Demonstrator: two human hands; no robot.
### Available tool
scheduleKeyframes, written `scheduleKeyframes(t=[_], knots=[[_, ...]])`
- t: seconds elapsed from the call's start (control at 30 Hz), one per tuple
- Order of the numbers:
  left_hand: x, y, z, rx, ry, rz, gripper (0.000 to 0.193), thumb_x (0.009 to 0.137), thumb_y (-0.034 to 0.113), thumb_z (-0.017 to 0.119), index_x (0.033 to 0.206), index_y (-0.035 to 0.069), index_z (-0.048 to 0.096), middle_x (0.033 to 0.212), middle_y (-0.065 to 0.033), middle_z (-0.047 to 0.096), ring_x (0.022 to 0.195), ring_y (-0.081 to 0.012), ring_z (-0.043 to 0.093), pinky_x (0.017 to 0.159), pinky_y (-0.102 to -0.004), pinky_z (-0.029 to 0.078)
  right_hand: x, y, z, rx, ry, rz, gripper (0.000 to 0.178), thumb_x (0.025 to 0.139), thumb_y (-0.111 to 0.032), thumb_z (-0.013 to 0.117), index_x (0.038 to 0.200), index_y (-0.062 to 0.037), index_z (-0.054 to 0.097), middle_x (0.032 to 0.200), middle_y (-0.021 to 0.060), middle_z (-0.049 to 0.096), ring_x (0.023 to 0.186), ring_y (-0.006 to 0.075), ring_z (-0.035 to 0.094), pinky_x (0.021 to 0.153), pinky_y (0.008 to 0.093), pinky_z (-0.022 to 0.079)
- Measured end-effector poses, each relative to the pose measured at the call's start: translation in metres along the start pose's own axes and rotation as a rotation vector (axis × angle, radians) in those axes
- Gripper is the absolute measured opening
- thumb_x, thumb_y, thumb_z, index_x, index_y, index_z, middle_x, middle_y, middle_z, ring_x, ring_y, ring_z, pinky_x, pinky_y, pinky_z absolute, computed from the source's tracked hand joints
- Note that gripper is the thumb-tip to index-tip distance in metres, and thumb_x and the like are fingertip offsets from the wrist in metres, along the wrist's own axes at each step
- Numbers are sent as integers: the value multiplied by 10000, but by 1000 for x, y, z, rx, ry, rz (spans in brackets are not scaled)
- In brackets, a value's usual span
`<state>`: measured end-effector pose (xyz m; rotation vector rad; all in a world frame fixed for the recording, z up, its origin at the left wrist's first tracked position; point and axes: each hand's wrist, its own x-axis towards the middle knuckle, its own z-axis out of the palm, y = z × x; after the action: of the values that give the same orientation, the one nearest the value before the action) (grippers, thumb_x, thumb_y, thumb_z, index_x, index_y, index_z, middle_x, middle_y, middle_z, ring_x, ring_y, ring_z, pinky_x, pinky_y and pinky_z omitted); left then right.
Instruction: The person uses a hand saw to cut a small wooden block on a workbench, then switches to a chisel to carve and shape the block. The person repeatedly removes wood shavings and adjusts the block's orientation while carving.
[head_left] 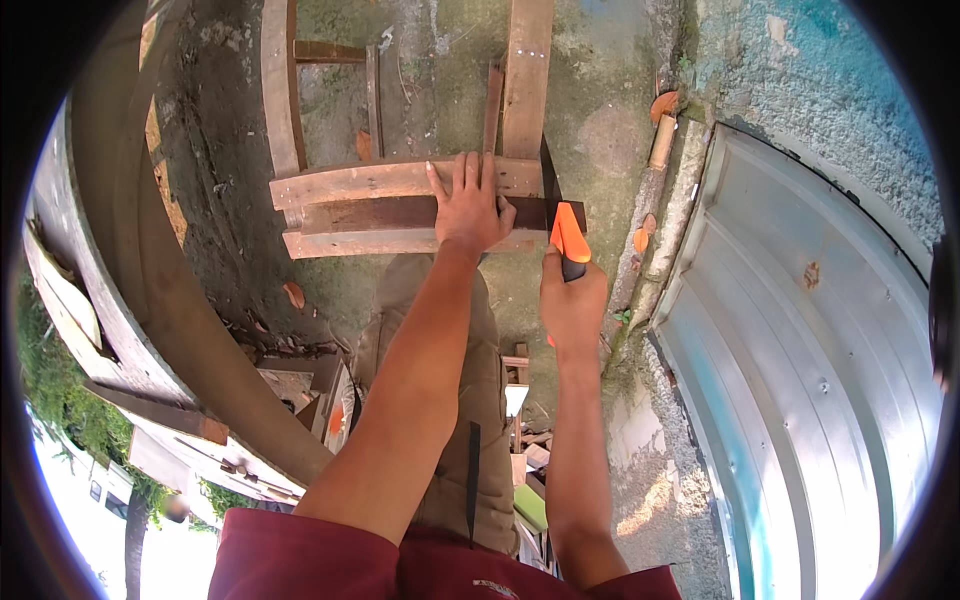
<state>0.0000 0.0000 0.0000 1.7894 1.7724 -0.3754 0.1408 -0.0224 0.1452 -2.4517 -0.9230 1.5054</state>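
My left hand [470, 208] lies flat, fingers stretched, over the near slats of a wooden pallet-like frame [526, 90]. Beneath that palm runs a darker brown board [372, 213], set between two lighter slats; its right end sticks out past the frame. My right hand [574, 305] is wrapped round the orange and black handle of a handsaw [570, 238]. The saw's dark blade points away from me along the right side of the frame, at the dark board near its right end. Whether the teeth have cut into the wood cannot be made out.
A ridged metal door [800, 370] in a rough blue-grey wall stands to the right. Along its foot lies a pipe-like piece [661, 142] with dry leaves. Curved-looking planks [150, 270] rise at the left. Wood scraps [535, 455] lie behind my legs on the concrete.
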Motion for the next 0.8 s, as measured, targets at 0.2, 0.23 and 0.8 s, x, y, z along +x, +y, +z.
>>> scheduleKeyframes(t=[0.2, 0.23, 0.8], knots=[[12, 2, 9, -3, 113, 20, 750, 875, 363, 501, 1541, 64, 326, 1556, -140, 363, 1507, -301, 237, 1208, -694, 32, -16, -1, -4, 246, 145, -258, 289, 1002, -255, 643, 1002, 31, 600, 676, 109, 621, 600, 174, 594, 583, 342, 465], [8, 3, 9, 12, 103, 22, 749, 876, 362, 499, 1541, 64, 326, 1551, -142, 368, 1508, -298, 236, 1209, -692, 32, -20, -5, 0, 214, 212, -272, 279, 1002, -246, 644, 985, 30, 604, 683, 108, 623, 603, 170, 595, 584, 343, 468], [2, 4, 5, -8, 61, 21, 743, 877, 360, 493, 1542, 73, 325, 1566, -141, 349, 1515, -288, 225, 1217, -683, 44, -50, 24, 6, 83, 218, -137, 220, 962, -82, 638, 793, 37, 563, 637, -19, 513, 580, 34, 443, 499, 273, 343]])
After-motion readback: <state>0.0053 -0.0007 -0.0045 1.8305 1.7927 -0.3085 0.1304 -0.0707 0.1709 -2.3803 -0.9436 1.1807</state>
